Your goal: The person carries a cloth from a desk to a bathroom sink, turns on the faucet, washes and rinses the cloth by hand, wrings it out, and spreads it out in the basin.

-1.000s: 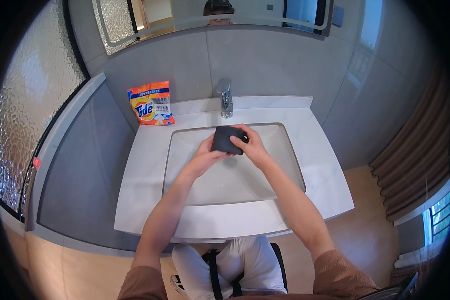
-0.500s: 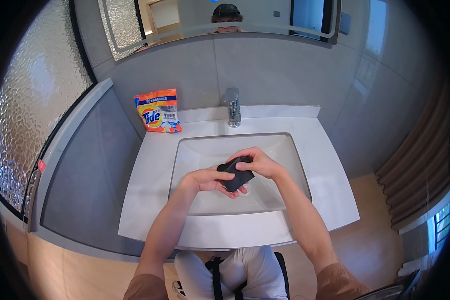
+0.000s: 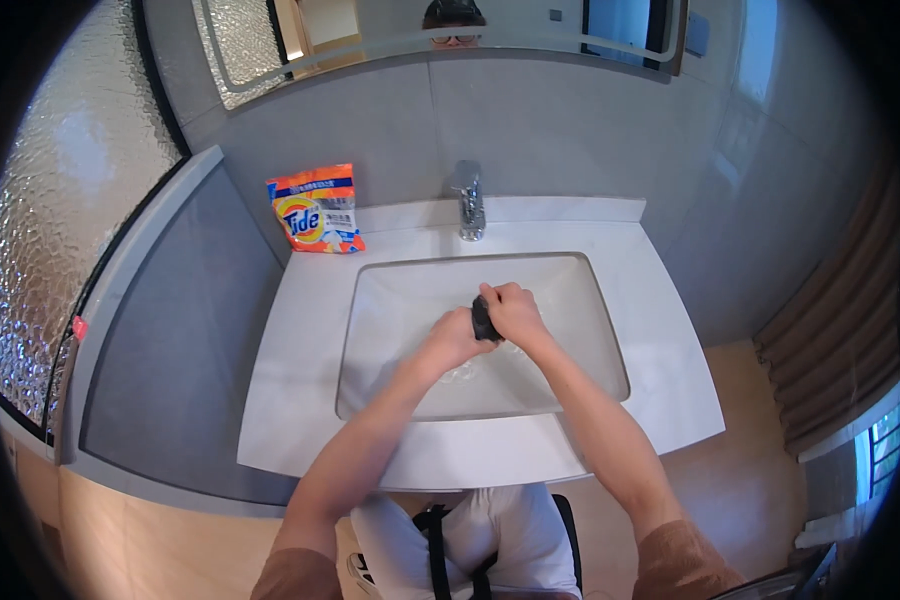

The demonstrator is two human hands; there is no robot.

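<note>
Nearest, the person's light-grey trousers [image 3: 510, 535] show below the front edge of a white, marble-look countertop [image 3: 295, 345], with both forearms reaching forward over that edge. A pale rectangular basin [image 3: 400, 295] is sunk into the countertop; clear, rippled water glints on its floor, just nearer than the hands.

Above the middle of the basin, the left hand [image 3: 454, 337] and the right hand [image 3: 517, 312] are closed on a small, black, bunched piece of soft-looking material [image 3: 484, 320]. It is squeezed between the two fists, backs of the hands upward, and only a short stretch shows in the gap. Holding it there probably lets any drips fall into the basin.

Farther back, a shiny chrome faucet [image 3: 471, 205] stands centred behind the basin, likely so that its flow lands inside. At the far left corner, an orange-and-blue plastic packet [image 3: 316, 212] stands upright, perhaps kept there away from splashes. Farthest, a wide mirror [image 3: 370, 32] hangs on the grey tiled wall [image 3: 560, 130].
</note>
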